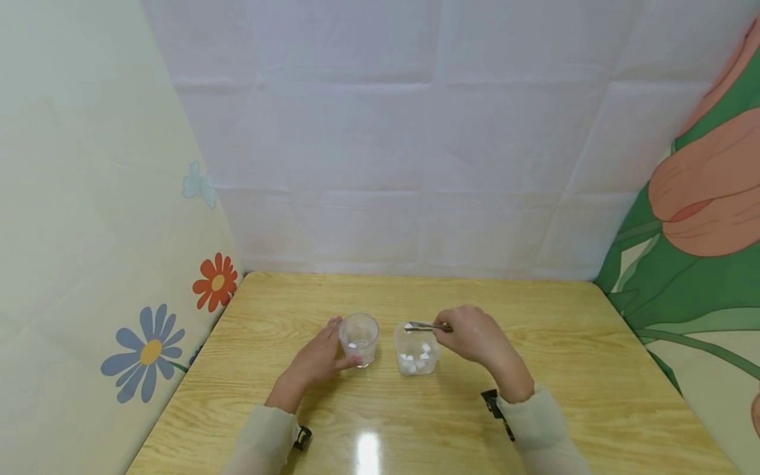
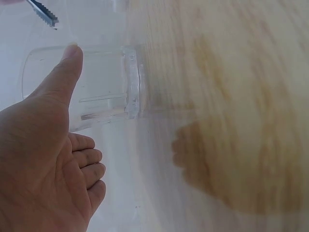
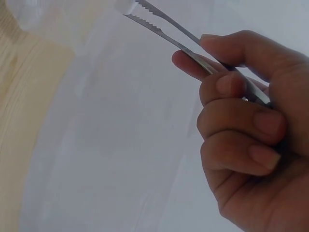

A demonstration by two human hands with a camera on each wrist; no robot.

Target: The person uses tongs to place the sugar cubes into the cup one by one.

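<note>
My left hand (image 1: 315, 361) holds a clear glass (image 1: 359, 330) standing upright on the table, its thumb across the near side and fingers round the left. A small white patch shows low inside the glass. My right hand (image 1: 475, 338) grips slim metal tongs (image 1: 429, 326) with serrated tips, thumb and forefinger along the arms and the other fingers curled. A white piece (image 3: 125, 6) sits at the tips, partly cut off by the right wrist frame. Beneath the tongs, a clear square container (image 1: 399, 342) has several white cubes (image 1: 411, 365) in it.
The glass and container stand side by side on a wood-grain table (image 1: 285, 297). A pale cloth (image 1: 368, 231) hangs along the back edge. Printed flower panels rise at the left (image 1: 77, 264) and right (image 1: 700, 316).
</note>
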